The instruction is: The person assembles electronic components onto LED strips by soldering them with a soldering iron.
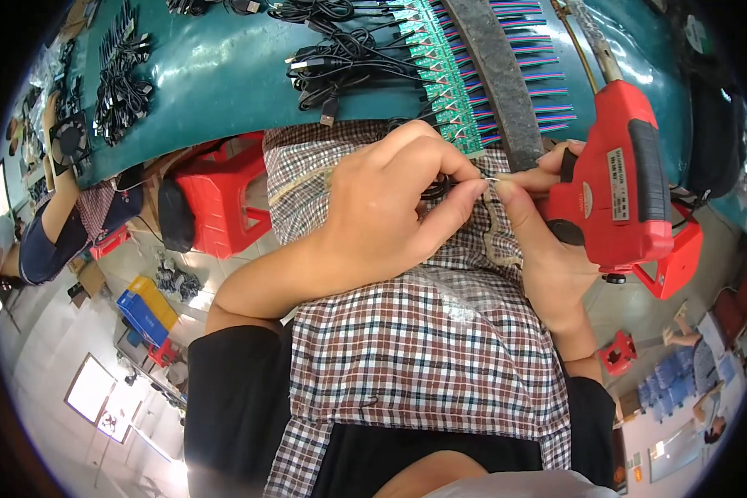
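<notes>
My left hand [382, 199] is closed, its thumb and forefinger pinching a thin black cable close to its end. Bare wire ends [491, 179] bridge the small gap between the fingertips of both hands. On the other side my right hand [552, 270] pinches the wire tips with thumb and forefinger. That same hand holds a red soldering gun [593, 187] with black grips, its metal barrel pointing away over the table. Just beyond my fingers lies a green strip of circuit boards [448, 100] with black cables on its left and thin coloured wires on its right.
A dark grey bar [506, 91] lies along the strip on the green table [216, 75]. Bundles of black USB cables [340, 66] lie left of it, more cables [124, 91] farther left. Red stools [216, 207] stand below the table edge. At far left another person's arm [62, 207] reaches toward a fan.
</notes>
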Motion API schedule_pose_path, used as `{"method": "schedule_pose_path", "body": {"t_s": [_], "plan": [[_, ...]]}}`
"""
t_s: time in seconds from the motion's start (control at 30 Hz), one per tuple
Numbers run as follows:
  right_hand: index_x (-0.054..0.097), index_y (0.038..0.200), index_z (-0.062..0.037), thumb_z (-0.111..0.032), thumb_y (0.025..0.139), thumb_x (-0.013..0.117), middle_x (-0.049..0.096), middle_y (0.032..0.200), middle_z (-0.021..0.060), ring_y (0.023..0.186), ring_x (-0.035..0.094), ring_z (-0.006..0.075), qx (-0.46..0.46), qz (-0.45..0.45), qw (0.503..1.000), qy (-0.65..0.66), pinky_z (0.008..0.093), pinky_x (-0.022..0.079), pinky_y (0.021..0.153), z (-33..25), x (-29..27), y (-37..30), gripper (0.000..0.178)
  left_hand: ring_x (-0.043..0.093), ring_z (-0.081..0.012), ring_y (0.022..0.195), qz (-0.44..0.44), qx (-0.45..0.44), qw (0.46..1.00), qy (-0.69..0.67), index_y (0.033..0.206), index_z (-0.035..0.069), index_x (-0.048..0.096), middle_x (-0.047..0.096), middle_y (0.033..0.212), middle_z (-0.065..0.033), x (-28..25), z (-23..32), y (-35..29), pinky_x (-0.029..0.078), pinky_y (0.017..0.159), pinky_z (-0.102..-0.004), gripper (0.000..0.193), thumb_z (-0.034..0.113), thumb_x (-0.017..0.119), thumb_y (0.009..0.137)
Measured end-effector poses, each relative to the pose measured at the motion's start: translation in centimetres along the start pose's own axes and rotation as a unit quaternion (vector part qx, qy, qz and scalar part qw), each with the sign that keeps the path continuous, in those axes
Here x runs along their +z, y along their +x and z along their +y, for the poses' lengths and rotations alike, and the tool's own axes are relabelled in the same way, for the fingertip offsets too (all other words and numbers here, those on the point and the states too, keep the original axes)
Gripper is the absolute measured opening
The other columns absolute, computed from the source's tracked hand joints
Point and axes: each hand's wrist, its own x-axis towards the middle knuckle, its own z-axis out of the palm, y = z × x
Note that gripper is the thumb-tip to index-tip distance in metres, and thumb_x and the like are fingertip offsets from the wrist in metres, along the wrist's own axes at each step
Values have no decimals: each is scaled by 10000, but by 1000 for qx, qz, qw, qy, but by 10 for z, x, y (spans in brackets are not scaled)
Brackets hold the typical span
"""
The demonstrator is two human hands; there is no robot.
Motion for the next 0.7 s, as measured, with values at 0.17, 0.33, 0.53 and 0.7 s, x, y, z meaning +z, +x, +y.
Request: {"method": "schedule_pose_path", "body": {"t_s": [0.17, 0.33, 0.53, 0.7], "plan": [[445, 1317, 23, 129, 802, 753, 615, 1107, 93, 925, 673, 151, -4, 24, 1000, 16, 287, 510, 866, 6, 2, 1, 609, 526, -93, 628, 7, -38, 999, -21, 886, 25, 668, 615, 805, -39, 1, 2, 0, 384, 512, -224, 130, 17, 783, 827], [445, 1311, 21, 133, 800, 756, 593, 1121, 89, 877, 690, 151, -87, 2, 995, -49, 276, 528, 809, 19, -5, 3, 609, 523, -81, 645, 9, -57, 998, -25, 888, 24, 663, 618, 825, -37, 2, 4, -1, 380, 524, -216, 115, 29, 772, 852], [447, 1308, 16, 148, 788, 756, 576, 1111, 85, 882, 691, 152, -20, 14, 999, 26, 275, 538, 784, 9, 0, 2, 619, 524, -76, 664, 12, -66, 997, -33, 883, 21, 658, 619, 827, -35, 6, 2, -1, 389, 545, -217, 106, 28, 762, 864], [454, 1302, 1, 134, 825, 728, 578, 1076, 73, 872, 676, 145, 29, -1, 999, -37, 282, 541, 788, 6, -6, -2, 566, 571, -127, 620, 62, -9, 996, 70, 868, 32, 658, 625, 780, -51, 9, -11, 3, 433, 533, -258, 106, 37, 762, 849]]}}
